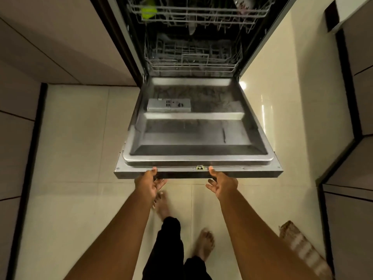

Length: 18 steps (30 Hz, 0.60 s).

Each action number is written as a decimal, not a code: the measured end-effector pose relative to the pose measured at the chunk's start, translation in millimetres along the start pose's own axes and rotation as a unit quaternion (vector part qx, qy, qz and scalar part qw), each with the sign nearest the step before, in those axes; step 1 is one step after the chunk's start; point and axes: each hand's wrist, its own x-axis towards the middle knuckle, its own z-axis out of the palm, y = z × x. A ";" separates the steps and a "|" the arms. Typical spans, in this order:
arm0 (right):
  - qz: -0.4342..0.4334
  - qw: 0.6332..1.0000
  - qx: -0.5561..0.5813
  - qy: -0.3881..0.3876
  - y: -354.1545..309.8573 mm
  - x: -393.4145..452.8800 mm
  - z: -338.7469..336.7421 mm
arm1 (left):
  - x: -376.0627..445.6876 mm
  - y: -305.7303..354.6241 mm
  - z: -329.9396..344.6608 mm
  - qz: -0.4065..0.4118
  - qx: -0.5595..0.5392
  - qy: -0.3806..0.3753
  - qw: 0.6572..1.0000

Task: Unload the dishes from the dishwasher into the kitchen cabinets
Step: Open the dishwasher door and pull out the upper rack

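Gripping the front edge of the lowered dishwasher door point(198, 126) from the head view: left hand point(149, 181) with thumb on top of the edge and fingers curled beneath, left of the latch point(199, 168); right hand point(221, 183) likewise, thumb just right of the latch, fingers under the lip; detergent dispenser point(169, 104) set in the door's inner face; lower rack point(192, 57) inside the tub, appearing bare though blurred; upper rack point(199, 13) above it, carrying a lime-green item point(149, 11) at left and a pale dish point(243, 4) at right, both too blurred to name; bare feet point(204, 242) and dark trousers on the cream tiled floor point(76, 158); cabinets point(18, 102) at left and right; woven mat point(302, 249) at lower right.
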 end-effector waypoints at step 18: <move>-0.014 0.997 0.021 0.069 142.2 236.3 4.2 | 260.9 -125.0 -32.9 0.006 -0.041 0.043 0.998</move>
